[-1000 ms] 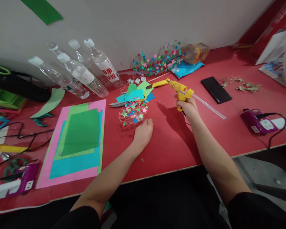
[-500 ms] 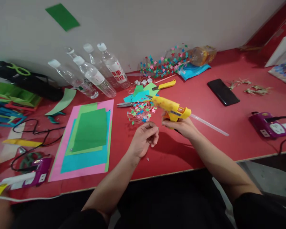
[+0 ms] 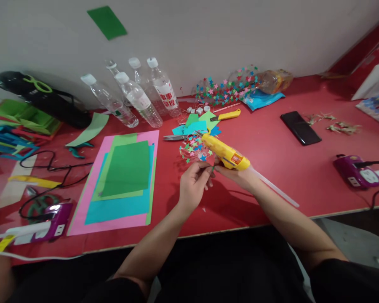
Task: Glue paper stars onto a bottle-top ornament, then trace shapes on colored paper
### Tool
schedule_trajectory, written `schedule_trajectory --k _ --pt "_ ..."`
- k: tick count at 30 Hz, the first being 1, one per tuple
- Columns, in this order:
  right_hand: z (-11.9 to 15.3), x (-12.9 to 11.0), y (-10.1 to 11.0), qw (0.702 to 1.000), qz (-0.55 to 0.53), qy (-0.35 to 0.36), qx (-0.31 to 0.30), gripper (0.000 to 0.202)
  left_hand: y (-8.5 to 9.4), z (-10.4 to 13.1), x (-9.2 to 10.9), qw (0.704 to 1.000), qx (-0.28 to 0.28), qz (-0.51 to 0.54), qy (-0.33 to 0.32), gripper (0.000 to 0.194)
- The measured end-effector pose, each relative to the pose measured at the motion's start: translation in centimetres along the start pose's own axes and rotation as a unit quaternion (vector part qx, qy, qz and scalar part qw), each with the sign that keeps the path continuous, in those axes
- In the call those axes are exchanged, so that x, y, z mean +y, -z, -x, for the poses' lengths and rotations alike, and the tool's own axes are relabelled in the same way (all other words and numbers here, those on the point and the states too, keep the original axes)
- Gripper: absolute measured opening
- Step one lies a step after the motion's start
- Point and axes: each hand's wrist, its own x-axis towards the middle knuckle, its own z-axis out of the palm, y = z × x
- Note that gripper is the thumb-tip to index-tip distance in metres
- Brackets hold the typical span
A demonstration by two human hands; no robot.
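Glue gun (image 3: 225, 151) | in right hand (image 3: 237, 176) | left hand (image 3: 192, 185) beside, contact unclear

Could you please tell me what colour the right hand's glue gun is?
The glue gun is mainly yellow, seen best in the head view.

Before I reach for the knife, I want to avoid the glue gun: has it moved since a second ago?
Yes: against the knife, the glue gun has moved left and toward the camera.
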Motion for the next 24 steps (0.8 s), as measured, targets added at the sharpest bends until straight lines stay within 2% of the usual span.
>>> schedule_trajectory --k 7,11,13,17,21,24 --pt "0.3 0.1 -1.1 0.998 0.064 -0.002 -0.009 0.02 1.5 0.9 -1.3 0.992 0.015 -0.099 -0.08 0.012" --pt "0.5 0.5 -1.4 0.994 0.108 0.014 -0.006 0.02 2.4 0.9 -2.0 0.959 0.013 -0.229 -0.166 0.01" --pt "0.8 0.5 -1.7 0.989 0.145 0.034 -0.001 0.018 2.7 0.8 -2.4 0.947 0.007 -0.261 -0.189 0.01" --pt "1.3 1.0 -2.1 0.984 0.171 0.043 0.026 0.015 2.9 0.8 -2.9 0.948 0.008 -0.259 -0.187 0.01" --pt "1.2 1.7 -1.9 0.977 0.201 0.048 0.046 0.008 3.0 0.8 -2.5 0.956 0.021 -0.244 -0.162 0.018" --pt "1.0 1.7 -1.8 0.974 0.201 0.088 0.055 0.009 3.0 0.8 -2.2 0.967 -0.01 -0.216 -0.137 0.021"
